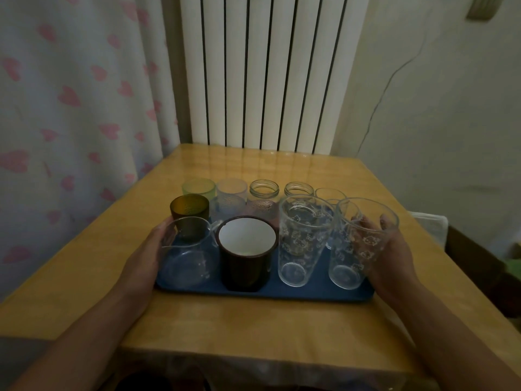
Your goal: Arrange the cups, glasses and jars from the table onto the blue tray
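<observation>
The right hand [386, 249] wraps a tall clear glass printed with cat faces [358, 244] at the right of the frame; the left hand [149, 249] cups a clear glass pitcher [189, 255] at lower left. Both stand on the blue tray [282, 292]. Between them are one brown mug [245, 255] with a white inside and a second printed glass [301, 238]. Behind stand one amber cup [189, 208], one green cup [198, 187], three textured clear cups (hard to separate) and two open jars [264, 189]. The wooden table [253, 328] meets a white radiator [262, 71] and a heart-print curtain [70, 94].
</observation>
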